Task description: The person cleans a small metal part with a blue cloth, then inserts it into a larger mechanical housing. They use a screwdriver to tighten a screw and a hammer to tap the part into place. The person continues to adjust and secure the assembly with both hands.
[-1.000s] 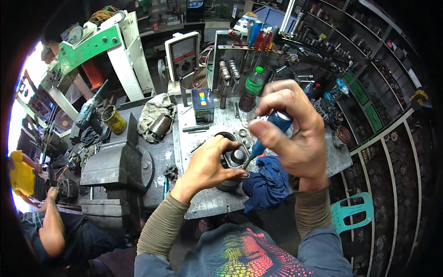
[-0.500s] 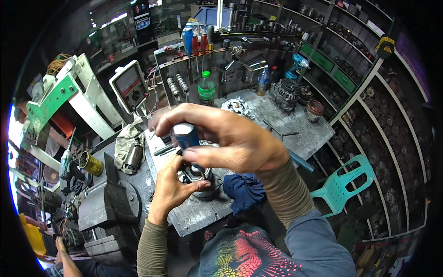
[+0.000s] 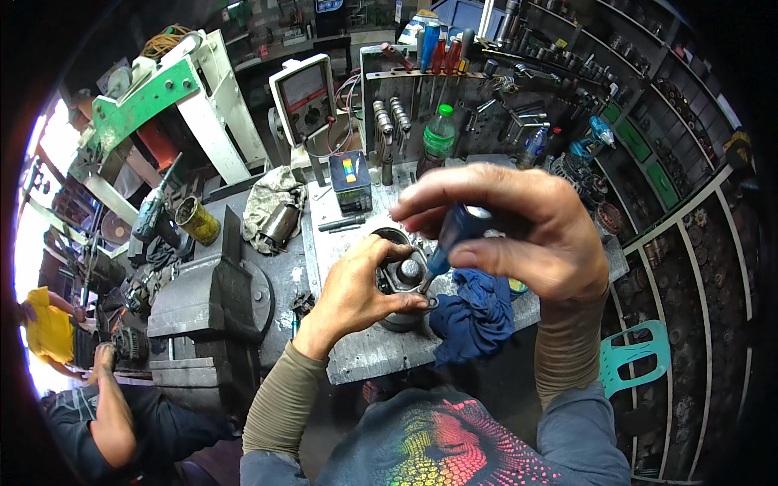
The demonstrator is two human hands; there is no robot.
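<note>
Blue screwdriver (image 3: 460,236) slanting, I have its handle pinched between the thumb and curled fingers of my right hand (image 3: 531,231), the shaft running down to the rim of the round metal housing (image 3: 408,273), though I cannot tell whether its tip is seated. My left hand (image 3: 356,283) clasps that housing, thumb on its near side, close to the near edge of the surface (image 3: 365,360). Just right of it, a navy cloth (image 3: 476,317) lies bunched over that edge.

Tilted blue screwdriver (image 3: 445,253) at metal housing (image 3: 409,270)
</note>
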